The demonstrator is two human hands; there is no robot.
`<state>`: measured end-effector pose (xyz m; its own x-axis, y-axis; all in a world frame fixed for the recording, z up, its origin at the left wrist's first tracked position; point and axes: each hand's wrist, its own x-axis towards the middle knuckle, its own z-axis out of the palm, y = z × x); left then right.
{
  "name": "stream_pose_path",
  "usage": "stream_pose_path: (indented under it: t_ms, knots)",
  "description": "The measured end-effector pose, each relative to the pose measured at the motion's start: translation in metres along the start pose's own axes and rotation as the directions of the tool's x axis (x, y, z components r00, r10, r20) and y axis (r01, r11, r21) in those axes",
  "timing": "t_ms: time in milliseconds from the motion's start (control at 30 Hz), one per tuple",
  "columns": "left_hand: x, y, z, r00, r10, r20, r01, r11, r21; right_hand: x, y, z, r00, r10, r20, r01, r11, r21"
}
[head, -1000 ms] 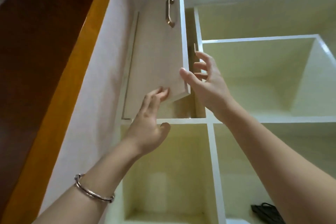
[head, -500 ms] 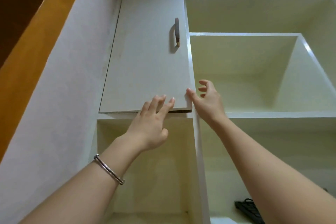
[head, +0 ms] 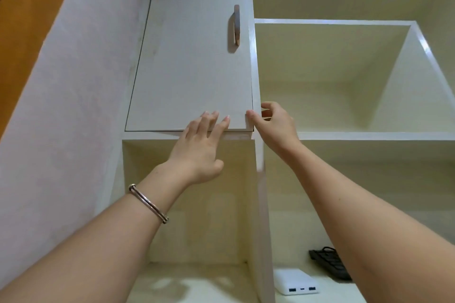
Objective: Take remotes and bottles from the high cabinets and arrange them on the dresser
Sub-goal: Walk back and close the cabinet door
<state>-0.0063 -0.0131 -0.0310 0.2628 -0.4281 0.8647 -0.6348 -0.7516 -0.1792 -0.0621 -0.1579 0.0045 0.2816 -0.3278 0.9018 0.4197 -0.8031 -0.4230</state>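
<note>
The cabinet door point(head: 192, 69) looks matt, faintly grained laminate, its handle point(head: 236, 24) dull metal, the bangle point(head: 147, 203) shiny metal, the power bank point(head: 295, 280) smooth white plastic.

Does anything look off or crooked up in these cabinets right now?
Only the cabinet door: its lower right corner looks slightly proud of the frame, not quite flush, with the left hand pressing it and the right hand at that corner. Nothing looks spilled or damaged.
</note>
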Motion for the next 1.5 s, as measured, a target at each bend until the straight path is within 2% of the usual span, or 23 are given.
stream_pose_path:
  t_ms: [167,333,467,567,633,733,800,833,900,933,1033,1100,1167,1200,1300,1367,1433,1500]
  knots:
    - [-0.003,-0.009,-0.011,0.990,-0.025,-0.139,0.010,0.994,-0.106,0.001,-0.001,-0.005,0.998,0.018,0.055,-0.020,0.999,0.040]
    - [-0.007,-0.017,-0.017,0.984,-0.096,-0.149,0.070,0.983,-0.171,-0.005,-0.004,-0.009,0.995,0.016,0.100,-0.017,1.000,0.009]
    - [-0.025,-0.011,-0.019,0.943,-0.257,-0.212,0.145,0.889,-0.434,-0.029,-0.006,-0.021,0.996,-0.033,0.087,0.040,0.996,-0.078]
    - [-0.064,0.001,-0.014,0.928,-0.315,-0.199,0.140,0.789,-0.598,-0.070,-0.001,-0.040,0.997,0.002,0.082,0.006,0.996,-0.093]
    - [-0.102,0.010,-0.005,0.940,-0.315,-0.130,0.126,0.677,-0.725,-0.113,0.011,-0.060,0.991,0.050,0.123,-0.037,0.993,-0.110]
    - [-0.181,0.034,0.020,0.973,-0.204,0.107,0.193,0.469,-0.862,-0.203,0.033,-0.097,0.964,0.178,0.195,-0.144,0.973,-0.178]
    - [-0.243,0.055,0.043,0.949,-0.077,0.306,0.310,0.404,-0.861,-0.278,0.050,-0.124,0.920,0.322,0.224,-0.259,0.928,-0.269]
    - [-0.276,0.067,0.055,0.914,-0.016,0.405,0.382,0.370,-0.847,-0.318,0.059,-0.137,0.885,0.411,0.219,-0.333,0.887,-0.319]
    - [-0.344,0.092,0.075,0.802,0.078,0.593,0.551,0.290,-0.783,-0.404,0.070,-0.166,0.788,0.591,0.172,-0.496,0.775,-0.392]
    - [-0.377,0.103,0.082,0.731,0.119,0.672,0.628,0.266,-0.731,-0.447,0.073,-0.179,0.717,0.684,0.135,-0.583,0.695,-0.421]
    - [-0.481,0.137,0.096,0.447,0.285,0.848,0.815,0.260,-0.518,-0.577,0.057,-0.216,0.403,0.915,0.014,-0.801,0.360,-0.478]
    - [-0.546,0.155,0.102,0.228,0.382,0.895,0.888,0.296,-0.352,-0.654,0.034,-0.237,0.193,0.979,-0.064,-0.868,0.140,-0.477]
    - [-0.605,0.168,0.106,0.004,0.446,0.895,0.905,0.380,-0.194,-0.719,0.004,-0.253,0.028,0.985,-0.170,-0.899,-0.049,-0.436]
    - [-0.629,0.173,0.107,-0.078,0.467,0.881,0.889,0.432,-0.150,-0.746,-0.012,-0.261,-0.046,0.973,-0.227,-0.908,-0.135,-0.396]
    - [-0.687,0.187,0.107,-0.247,0.467,0.849,0.829,0.556,-0.065,-0.817,-0.062,-0.280,-0.291,0.890,-0.350,-0.880,-0.393,-0.267]
    - [-0.713,0.196,0.103,-0.339,0.455,0.823,0.763,0.645,-0.042,-0.857,-0.095,-0.292,-0.420,0.809,-0.411,-0.833,-0.523,-0.178]
    - [-0.728,0.207,0.099,-0.406,0.446,0.798,0.698,0.715,-0.044,-0.892,-0.123,-0.300,-0.527,0.727,-0.440,-0.778,-0.621,-0.092]
    - [-0.730,0.222,0.096,-0.440,0.435,0.786,0.667,0.744,-0.039,-0.914,-0.144,-0.303,-0.622,0.649,-0.438,-0.723,-0.690,0.004]
